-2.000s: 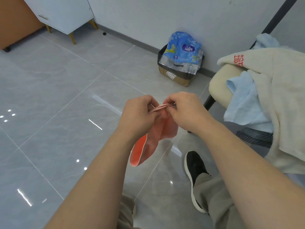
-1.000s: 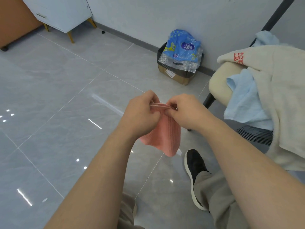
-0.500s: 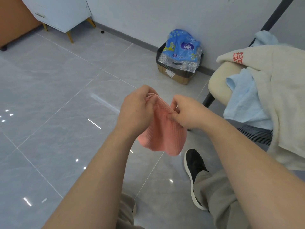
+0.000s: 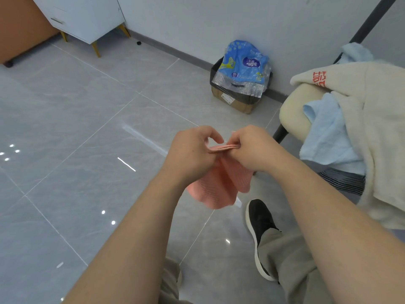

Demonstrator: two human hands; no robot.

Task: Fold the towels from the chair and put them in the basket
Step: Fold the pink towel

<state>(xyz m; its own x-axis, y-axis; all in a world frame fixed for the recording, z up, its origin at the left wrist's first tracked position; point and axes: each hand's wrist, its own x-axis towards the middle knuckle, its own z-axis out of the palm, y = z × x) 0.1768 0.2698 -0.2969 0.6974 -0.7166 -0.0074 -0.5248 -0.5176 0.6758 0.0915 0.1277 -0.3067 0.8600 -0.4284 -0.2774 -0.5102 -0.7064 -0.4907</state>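
Left hand (image 4: 188, 154) pinches the pink towel (image 4: 217, 185) by its stacked top edge, mid-air over the floor, right hand (image 4: 252, 148) pinches the same edge, so either grip slackening likely lets layers splay or drop; blue towel (image 4: 328, 137) lies on the chair (image 4: 293, 110), basket unseen.

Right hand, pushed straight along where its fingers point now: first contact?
Most likely the left hand: the right hand points at it along the pink towel edge that both pinch. Their depth looks matched, but there is only one view.
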